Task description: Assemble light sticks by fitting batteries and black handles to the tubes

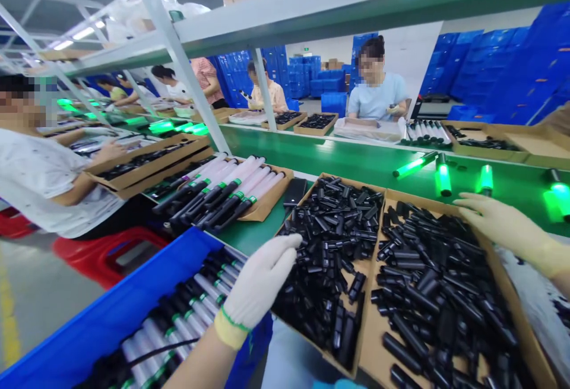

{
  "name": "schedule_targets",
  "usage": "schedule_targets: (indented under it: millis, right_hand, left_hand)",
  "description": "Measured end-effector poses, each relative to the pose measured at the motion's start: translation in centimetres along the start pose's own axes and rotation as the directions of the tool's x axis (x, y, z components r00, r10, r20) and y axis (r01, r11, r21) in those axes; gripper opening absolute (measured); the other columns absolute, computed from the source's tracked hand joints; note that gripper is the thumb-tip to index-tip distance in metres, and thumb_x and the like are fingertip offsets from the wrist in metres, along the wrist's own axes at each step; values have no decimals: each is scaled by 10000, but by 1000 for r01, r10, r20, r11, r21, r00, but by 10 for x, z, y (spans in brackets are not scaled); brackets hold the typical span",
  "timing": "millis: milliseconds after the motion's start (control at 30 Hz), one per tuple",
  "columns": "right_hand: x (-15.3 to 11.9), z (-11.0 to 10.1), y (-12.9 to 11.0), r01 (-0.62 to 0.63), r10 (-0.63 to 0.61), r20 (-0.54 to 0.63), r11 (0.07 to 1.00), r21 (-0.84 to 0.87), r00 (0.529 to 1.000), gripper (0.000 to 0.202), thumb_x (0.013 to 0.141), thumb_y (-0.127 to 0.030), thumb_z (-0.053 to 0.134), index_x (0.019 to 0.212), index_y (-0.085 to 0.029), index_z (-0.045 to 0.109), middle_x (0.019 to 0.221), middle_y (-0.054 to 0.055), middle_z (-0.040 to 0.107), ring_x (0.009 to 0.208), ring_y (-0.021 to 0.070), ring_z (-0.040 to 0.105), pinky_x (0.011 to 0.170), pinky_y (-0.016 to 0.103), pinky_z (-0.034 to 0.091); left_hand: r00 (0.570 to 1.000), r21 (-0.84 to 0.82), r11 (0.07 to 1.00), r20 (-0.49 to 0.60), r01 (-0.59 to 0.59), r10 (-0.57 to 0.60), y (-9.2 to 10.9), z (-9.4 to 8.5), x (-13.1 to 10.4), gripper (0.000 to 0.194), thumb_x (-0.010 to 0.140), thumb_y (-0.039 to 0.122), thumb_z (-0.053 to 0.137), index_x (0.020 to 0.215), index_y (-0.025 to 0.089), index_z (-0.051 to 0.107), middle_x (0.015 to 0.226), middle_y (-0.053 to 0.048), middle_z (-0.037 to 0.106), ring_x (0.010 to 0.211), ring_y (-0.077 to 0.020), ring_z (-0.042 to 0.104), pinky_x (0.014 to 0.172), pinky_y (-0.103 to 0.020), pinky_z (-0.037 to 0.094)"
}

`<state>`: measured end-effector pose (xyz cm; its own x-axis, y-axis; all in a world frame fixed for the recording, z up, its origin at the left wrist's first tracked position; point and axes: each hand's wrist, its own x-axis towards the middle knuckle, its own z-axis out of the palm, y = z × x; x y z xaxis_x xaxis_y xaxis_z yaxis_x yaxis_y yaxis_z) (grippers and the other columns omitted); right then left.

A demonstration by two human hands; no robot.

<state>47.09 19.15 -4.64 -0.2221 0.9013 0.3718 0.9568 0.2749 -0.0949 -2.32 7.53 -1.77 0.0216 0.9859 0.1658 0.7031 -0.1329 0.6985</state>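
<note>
My left hand (262, 282), in a white glove with a yellow cuff, is over the near left edge of a cardboard box (361, 318) full of black plastic parts (332, 217). Its fingers are stretched out, and nothing shows in them. In a pale yellow glove, my right hand (503, 223) reaches in from the right above the far corner of a second box of black parts (427, 276). Those fingers are extended, just in front of a lit green light stick (486, 178) on the green conveyor belt (356, 160). Whether they touch the stick I cannot tell.
A blue bin (111, 303) of light sticks stands at the lower left. Finished-looking sticks (227, 190) lie on a carton beyond it. More lit sticks (443, 175) are on the belt. A white post (178, 50) and shelf rise ahead. Co-workers (378, 83) sit opposite and at left.
</note>
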Motion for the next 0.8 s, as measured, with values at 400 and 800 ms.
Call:
schedule_targets:
  millis: [400,800]
  right_hand:
    - [-145,-3,-168,119,-109,-61,973,198,992,331,916,-426,465,1181,-373,655,1290,5,629,1158,320,597,994,584,487]
    - [6,18,-244,147,-108,194,969,-196,975,193,875,-146,539,939,-150,721,961,147,713,948,304,649,828,453,462]
  left_hand:
    - [898,640,642,-393,422,-200,-93,-83,119,375,897,345,469,1091,45,581,1146,-258,615,1098,-389,551,879,-520,404]
    - [946,675,672,-294,306,-136,-94,-90,126,479,946,429,427,1164,6,478,1241,-185,540,1161,-330,466,930,-490,367]
